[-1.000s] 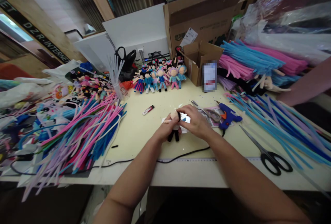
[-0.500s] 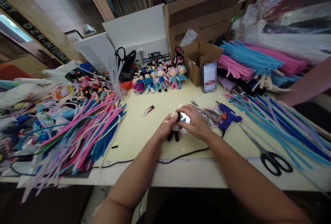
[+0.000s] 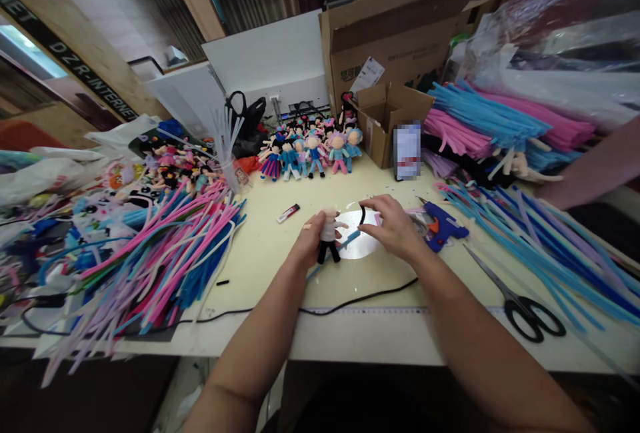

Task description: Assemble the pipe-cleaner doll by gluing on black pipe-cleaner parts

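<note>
Upright in my left hand (image 3: 309,238) is a small doll (image 3: 329,230) with a pale top and black legs; my fingers wrap round its side. My right hand (image 3: 395,225), to the right of it, pinches a short curved black pipe cleaner (image 3: 363,214) between thumb and fingers, apart from the doll. Below and between the hands lies a round, shiny clear disc (image 3: 367,248). A blue strip (image 3: 349,240) shows beside the doll, partly hidden behind it. The doll's head is blurred.
Black-handled scissors (image 3: 530,313) and a blue glue gun (image 3: 444,225) lie on the right. Pipe cleaners (image 3: 165,260) spread across the left, more (image 3: 540,240) at right. Finished dolls (image 3: 313,150) stand behind, beside a small cardboard box (image 3: 380,123). A black cord (image 3: 350,303) crosses the front.
My right hand has moved right, away from the doll, with the black piece in its fingers. My left hand has shifted slightly left with the doll, uncovering the clear disc.
</note>
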Motion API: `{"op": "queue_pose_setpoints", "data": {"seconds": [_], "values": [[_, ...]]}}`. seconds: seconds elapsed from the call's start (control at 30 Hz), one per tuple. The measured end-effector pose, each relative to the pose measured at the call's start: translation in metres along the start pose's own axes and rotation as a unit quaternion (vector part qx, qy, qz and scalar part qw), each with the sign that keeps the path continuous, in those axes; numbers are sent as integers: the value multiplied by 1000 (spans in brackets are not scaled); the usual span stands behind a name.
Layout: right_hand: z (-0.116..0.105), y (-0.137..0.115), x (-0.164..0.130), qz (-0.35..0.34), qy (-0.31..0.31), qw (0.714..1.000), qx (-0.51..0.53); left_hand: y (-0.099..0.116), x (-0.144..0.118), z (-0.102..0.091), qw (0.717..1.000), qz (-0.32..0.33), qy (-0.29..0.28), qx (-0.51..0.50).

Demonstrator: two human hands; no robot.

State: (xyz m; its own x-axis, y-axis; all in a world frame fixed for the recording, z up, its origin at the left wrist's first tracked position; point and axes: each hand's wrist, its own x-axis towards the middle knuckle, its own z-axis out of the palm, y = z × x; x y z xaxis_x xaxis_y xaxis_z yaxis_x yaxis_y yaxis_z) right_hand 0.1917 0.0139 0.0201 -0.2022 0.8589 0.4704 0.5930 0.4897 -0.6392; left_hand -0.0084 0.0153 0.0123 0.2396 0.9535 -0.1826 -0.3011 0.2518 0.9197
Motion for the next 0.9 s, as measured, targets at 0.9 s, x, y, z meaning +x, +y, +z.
{"op": "queue_pose_setpoints", "data": {"seconds": [0.9], "values": [[16,-11,-3,16,-45,995,90,44,-18,-5,741,275,216,573]]}}
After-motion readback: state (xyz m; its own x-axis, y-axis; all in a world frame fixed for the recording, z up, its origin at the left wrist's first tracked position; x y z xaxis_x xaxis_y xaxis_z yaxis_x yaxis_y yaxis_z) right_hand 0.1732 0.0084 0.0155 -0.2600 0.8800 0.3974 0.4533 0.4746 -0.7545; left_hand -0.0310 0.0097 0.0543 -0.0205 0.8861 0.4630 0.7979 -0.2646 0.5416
